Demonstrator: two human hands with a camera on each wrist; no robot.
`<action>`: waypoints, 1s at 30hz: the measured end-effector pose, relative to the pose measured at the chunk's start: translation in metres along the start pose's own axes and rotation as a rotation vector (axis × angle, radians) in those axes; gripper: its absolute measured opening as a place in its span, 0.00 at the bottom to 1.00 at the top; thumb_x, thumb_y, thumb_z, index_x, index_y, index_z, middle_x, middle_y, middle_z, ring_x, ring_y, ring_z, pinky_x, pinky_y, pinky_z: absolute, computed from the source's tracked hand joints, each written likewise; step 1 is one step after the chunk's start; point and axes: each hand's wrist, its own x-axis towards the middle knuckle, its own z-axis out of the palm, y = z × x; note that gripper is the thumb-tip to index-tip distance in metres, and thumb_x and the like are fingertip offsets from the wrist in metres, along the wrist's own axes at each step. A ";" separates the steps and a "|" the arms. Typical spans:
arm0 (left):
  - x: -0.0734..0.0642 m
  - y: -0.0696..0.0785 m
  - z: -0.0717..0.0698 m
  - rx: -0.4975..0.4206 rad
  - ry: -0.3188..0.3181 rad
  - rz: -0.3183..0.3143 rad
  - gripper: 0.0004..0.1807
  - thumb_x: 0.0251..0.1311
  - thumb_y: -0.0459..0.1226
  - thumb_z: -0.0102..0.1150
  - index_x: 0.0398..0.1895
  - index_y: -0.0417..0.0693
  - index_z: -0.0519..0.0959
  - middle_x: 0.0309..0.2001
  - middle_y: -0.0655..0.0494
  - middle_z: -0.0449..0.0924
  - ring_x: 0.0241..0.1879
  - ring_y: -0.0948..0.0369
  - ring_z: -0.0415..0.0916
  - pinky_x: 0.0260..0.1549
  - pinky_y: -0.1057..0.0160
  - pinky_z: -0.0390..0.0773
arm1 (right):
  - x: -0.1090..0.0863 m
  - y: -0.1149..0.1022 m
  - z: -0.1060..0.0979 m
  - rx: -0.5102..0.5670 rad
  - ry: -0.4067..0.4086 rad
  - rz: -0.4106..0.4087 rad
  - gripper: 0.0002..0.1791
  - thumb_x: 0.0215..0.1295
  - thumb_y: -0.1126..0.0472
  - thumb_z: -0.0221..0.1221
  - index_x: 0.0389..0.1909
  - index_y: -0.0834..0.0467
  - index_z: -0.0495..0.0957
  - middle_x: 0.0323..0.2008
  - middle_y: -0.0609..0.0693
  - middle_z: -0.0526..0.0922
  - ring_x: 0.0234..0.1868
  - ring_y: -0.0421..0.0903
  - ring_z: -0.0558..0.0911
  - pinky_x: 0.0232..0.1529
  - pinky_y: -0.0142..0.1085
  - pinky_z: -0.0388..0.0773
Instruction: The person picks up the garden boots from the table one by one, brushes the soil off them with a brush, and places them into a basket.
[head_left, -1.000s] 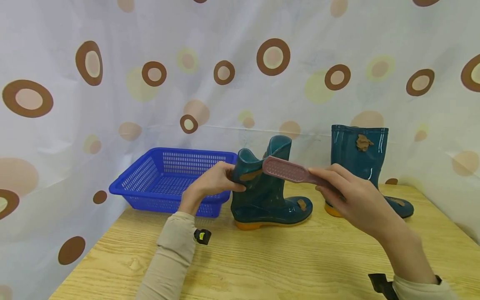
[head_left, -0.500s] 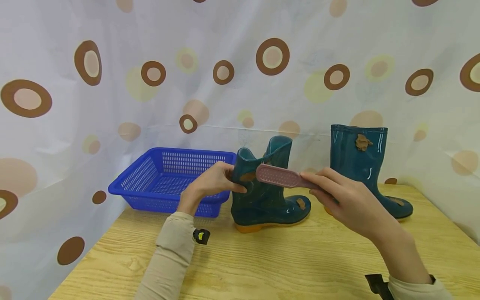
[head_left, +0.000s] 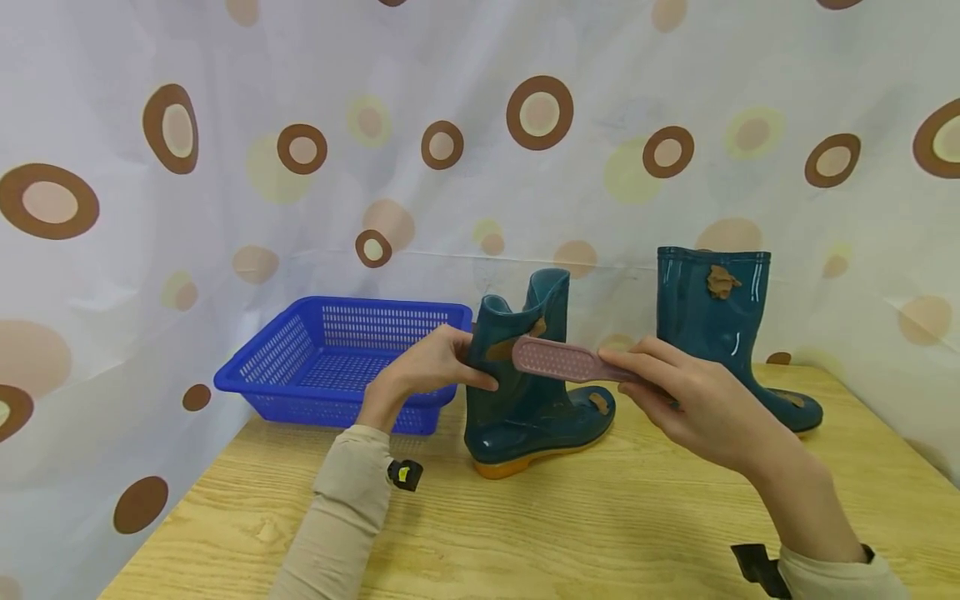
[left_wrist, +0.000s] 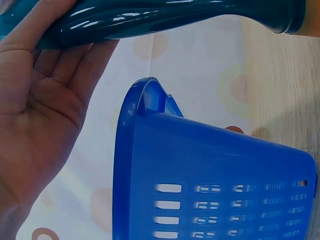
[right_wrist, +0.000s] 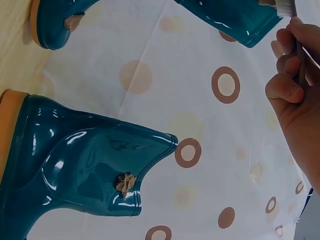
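A dark teal rain boot point(head_left: 517, 417) with an orange sole stands on the table, brown patches on its shaft and toe. My left hand point(head_left: 438, 362) grips the back of its shaft, thumb on the near side; the left wrist view shows the fingers under the glossy shaft point(left_wrist: 150, 20). My right hand point(head_left: 690, 400) holds a pinkish brush point(head_left: 558, 360) by its handle. The brush's back faces the head camera, and its head lies against or just before the upper shaft, beside a brown patch. White bristles point(right_wrist: 285, 7) show in the right wrist view, at the shaft's top.
A blue perforated plastic basket point(head_left: 337, 408) sits at the left, right behind my left hand. At the right stands a second teal boot point(head_left: 708, 317), with brown lumps on its shaft and toe. A patterned white sheet point(head_left: 465, 208) hangs behind the wooden table point(head_left: 510, 533).
The brush has moved left and down along the boot's shaft. My left hand has kept its grip, while the boot has turned slightly, its heel coming nearer and its toe shifting left.
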 end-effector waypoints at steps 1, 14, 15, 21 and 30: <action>0.000 0.000 0.000 0.002 0.001 -0.001 0.14 0.52 0.38 0.75 0.42 0.46 0.86 0.37 0.54 0.89 0.40 0.61 0.85 0.53 0.57 0.81 | 0.000 0.000 0.000 0.002 -0.003 0.000 0.24 0.61 0.70 0.64 0.60 0.57 0.79 0.44 0.41 0.79 0.32 0.29 0.70 0.30 0.20 0.69; 0.002 -0.001 0.001 -0.003 -0.009 0.010 0.15 0.53 0.38 0.74 0.45 0.46 0.86 0.39 0.53 0.89 0.41 0.61 0.86 0.52 0.58 0.82 | -0.002 -0.001 -0.004 0.024 -0.049 0.019 0.28 0.54 0.74 0.67 0.58 0.56 0.80 0.39 0.37 0.75 0.28 0.27 0.66 0.26 0.17 0.63; 0.002 -0.001 0.001 -0.005 -0.009 0.010 0.15 0.53 0.38 0.74 0.45 0.46 0.86 0.39 0.53 0.89 0.41 0.61 0.86 0.52 0.58 0.82 | -0.002 -0.001 -0.004 0.017 -0.053 0.018 0.27 0.55 0.74 0.67 0.57 0.56 0.80 0.39 0.37 0.75 0.28 0.27 0.66 0.26 0.17 0.63; 0.000 -0.001 0.001 -0.007 -0.011 0.014 0.15 0.53 0.38 0.74 0.44 0.47 0.86 0.39 0.54 0.89 0.41 0.61 0.86 0.52 0.58 0.82 | 0.000 -0.003 -0.005 0.011 -0.032 -0.008 0.16 0.72 0.58 0.58 0.57 0.56 0.81 0.40 0.38 0.77 0.28 0.27 0.68 0.27 0.17 0.65; 0.001 0.001 0.001 0.001 -0.003 0.008 0.13 0.53 0.38 0.74 0.42 0.47 0.87 0.37 0.54 0.88 0.39 0.61 0.85 0.52 0.58 0.82 | 0.008 -0.009 -0.003 -0.043 0.132 -0.063 0.24 0.78 0.47 0.46 0.56 0.59 0.81 0.40 0.46 0.80 0.27 0.32 0.71 0.25 0.20 0.65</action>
